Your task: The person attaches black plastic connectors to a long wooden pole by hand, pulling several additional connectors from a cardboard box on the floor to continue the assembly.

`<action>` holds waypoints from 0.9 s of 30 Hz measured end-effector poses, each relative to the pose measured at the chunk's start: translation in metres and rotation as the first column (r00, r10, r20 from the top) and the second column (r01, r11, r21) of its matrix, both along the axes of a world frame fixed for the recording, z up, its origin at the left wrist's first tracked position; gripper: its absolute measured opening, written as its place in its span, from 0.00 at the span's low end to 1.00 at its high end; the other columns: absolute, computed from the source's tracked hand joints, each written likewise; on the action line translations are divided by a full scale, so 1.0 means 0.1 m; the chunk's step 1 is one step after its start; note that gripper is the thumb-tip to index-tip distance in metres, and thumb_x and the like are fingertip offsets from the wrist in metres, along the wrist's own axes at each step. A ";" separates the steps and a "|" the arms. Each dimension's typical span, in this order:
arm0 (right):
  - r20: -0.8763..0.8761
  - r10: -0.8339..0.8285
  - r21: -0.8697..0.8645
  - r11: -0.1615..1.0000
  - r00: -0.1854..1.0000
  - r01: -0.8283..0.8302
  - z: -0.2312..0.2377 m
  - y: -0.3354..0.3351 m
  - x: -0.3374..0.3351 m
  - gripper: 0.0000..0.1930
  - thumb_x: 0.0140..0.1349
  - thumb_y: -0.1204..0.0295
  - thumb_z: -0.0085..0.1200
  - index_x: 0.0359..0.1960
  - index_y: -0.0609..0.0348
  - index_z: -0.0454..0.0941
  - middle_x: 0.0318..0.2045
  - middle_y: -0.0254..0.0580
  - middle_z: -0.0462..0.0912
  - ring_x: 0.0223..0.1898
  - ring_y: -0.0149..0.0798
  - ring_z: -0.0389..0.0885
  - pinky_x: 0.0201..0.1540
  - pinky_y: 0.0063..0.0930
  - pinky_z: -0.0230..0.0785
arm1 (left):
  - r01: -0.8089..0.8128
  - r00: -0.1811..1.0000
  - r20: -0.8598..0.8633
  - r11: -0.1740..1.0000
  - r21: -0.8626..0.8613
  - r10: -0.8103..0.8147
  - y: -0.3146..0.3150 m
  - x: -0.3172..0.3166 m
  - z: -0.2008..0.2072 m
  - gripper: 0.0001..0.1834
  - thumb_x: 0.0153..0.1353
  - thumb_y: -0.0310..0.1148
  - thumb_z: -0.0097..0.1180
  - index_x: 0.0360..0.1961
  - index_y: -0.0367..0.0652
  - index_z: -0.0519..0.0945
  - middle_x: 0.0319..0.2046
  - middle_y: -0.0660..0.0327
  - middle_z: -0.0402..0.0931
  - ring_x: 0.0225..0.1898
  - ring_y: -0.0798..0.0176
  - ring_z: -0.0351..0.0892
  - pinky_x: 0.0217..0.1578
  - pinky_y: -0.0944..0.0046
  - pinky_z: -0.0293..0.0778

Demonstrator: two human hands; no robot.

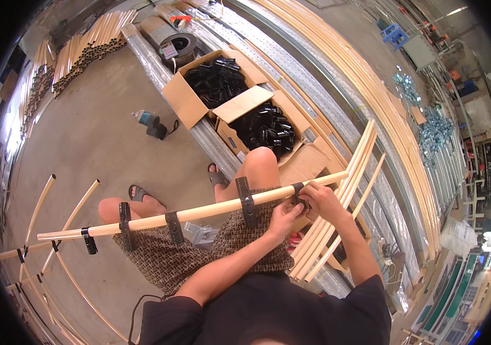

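Note:
A long cream-coloured pipe (211,214) lies across my lap, its right end resting over more pipes. Several black pipe joints are fitted along it, among them a wide one (246,204), a slanted one (173,227) and one near the left end (88,241). My left hand (285,220) pinches another black pipe joint (297,188) on the pipe from below. From the right, my right hand (319,198) closes on the same joint, its fingers over the pipe. Parts of that joint are hidden by my fingers.
Two open cardboard boxes (183,99) full of black joints stand ahead. Loose cream pipes (337,201) lie beside my right arm. A power drill (152,125) is on the floor. To the left stands a pipe frame (56,244); pipe bundles (93,52) lie beyond.

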State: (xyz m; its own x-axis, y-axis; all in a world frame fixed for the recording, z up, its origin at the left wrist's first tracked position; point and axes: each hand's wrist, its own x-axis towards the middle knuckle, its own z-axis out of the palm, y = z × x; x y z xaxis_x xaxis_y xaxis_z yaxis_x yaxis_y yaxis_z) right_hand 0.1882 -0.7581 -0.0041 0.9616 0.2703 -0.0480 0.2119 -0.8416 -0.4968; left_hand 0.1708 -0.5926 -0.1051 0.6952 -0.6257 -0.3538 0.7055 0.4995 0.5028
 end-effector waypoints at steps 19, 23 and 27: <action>0.080 -0.648 -0.003 0.760 0.758 0.650 -0.47 0.74 -0.13 0.09 0.70 0.72 0.53 0.40 0.68 0.73 0.34 0.59 0.80 0.37 0.60 0.85 0.40 0.46 0.79 | 0.005 0.990 0.139 0.982 0.191 -0.032 0.12 0.12 0.02 0.26 0.75 0.30 0.57 0.71 0.37 0.68 0.60 0.60 0.77 0.58 0.68 0.77 0.56 0.65 0.75; 0.008 -0.636 0.521 0.661 0.771 0.540 -0.50 0.36 -0.40 0.10 0.66 0.67 0.61 0.39 0.63 0.81 0.35 0.55 0.83 0.36 0.59 0.84 0.40 0.44 0.78 | 0.087 0.986 0.115 0.961 0.262 -0.120 0.20 0.22 0.17 0.24 0.76 0.30 0.52 0.70 0.36 0.66 0.61 0.54 0.74 0.61 0.58 0.77 0.63 0.56 0.74; 0.103 -0.892 0.513 0.427 0.441 0.745 -0.97 -0.39 -1.11 0.05 0.66 0.73 0.63 0.39 0.62 0.85 0.33 0.44 0.88 0.34 0.34 0.86 0.36 0.30 0.77 | 0.253 0.916 0.171 0.855 0.453 -0.362 0.47 0.31 0.57 0.30 0.76 0.31 0.52 0.73 0.27 0.60 0.65 0.44 0.70 0.65 0.50 0.74 0.65 0.54 0.73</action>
State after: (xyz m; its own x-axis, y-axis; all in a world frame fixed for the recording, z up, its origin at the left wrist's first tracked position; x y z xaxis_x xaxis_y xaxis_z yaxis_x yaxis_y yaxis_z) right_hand 0.0774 -0.7972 -0.1009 0.6490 -0.7349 0.1966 -0.2847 -0.4743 -0.8331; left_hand 0.2017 -0.5453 -0.0482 0.5881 -0.6552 -0.4742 0.6173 -0.0152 0.7866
